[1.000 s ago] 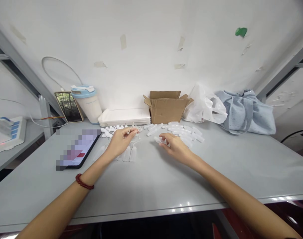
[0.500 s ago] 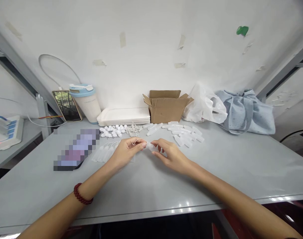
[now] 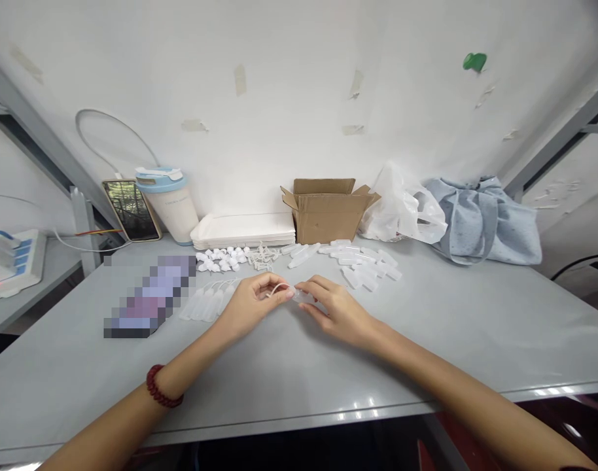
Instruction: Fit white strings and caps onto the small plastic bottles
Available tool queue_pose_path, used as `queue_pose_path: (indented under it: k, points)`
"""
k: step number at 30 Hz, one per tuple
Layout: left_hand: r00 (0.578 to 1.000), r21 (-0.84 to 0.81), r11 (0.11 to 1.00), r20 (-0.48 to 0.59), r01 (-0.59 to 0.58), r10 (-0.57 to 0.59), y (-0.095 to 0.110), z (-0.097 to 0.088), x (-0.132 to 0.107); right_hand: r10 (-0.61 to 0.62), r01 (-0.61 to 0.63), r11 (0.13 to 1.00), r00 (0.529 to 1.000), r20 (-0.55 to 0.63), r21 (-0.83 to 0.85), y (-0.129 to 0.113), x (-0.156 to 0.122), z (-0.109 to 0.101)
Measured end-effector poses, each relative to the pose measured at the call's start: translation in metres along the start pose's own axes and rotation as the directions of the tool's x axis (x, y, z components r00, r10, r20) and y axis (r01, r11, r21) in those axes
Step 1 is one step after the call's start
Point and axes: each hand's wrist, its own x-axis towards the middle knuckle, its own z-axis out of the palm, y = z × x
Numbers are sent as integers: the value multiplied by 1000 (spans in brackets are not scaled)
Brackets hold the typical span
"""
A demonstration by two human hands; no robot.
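My left hand [image 3: 252,303] pinches a small thin white plastic piece [image 3: 278,288] between thumb and fingers. My right hand [image 3: 334,307] holds a small clear plastic tube [image 3: 303,296] by its end. The two hands meet at the middle of the grey table [image 3: 299,356], the white piece touching the tube's end. Behind them lie a pile of clear tubes [image 3: 362,261], a heap of white caps [image 3: 223,258] and a small bunch of thin white pieces [image 3: 263,255]. A row of clear tubes [image 3: 208,304] lies just left of my left hand.
At the back stand a cardboard box [image 3: 327,209], a stack of white trays [image 3: 244,230], a white cup with a blue lid [image 3: 169,203], a propped phone [image 3: 131,209], a white plastic bag [image 3: 404,206] and a blue cloth bag [image 3: 485,219]. A tablet [image 3: 149,294] lies left.
My left hand drew back from the bunch of thin white pieces with one in its fingers. My right hand picked a clear tube and brought it in to meet the left.
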Motion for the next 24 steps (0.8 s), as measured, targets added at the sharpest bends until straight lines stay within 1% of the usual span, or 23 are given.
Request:
queue_pose_path:
  k: [3,6,11,14,17,20,22,24]
  points:
    - [999,75,997,-23,-32,34,1,1,-1,-16,16,1000,1000,-8,-2,-1,0,1]
    - [999,105,994,-29,-27,30,2,1,-2,-33,33,999,999,-9,-26,-2,-1,3]
    - [998,72,996,-39,58,-55,2,2,-3,-79,76,983,997,-8,-169,-2,-1,9]
    - [998,24,998,-23,53,-52,0,4,-3,-92,92,976,996,9,-196,0,-1,12]
    - [1000,-23,999,-9,28,-28,-1,6,-3,-54,55,993,998,7,-104,0,-2,11]
    - [1000,-15,1000,-7,-3,3,0,6,-4,46,-45,994,999,-4,96,-4,0,7]
    - [997,49,997,-41,-59,61,1,5,-5,144,-142,953,989,11,268,-7,2,3]
    - [978,153,974,-100,-166,182,1,5,-6,242,-242,871,969,54,428,-9,5,-1]
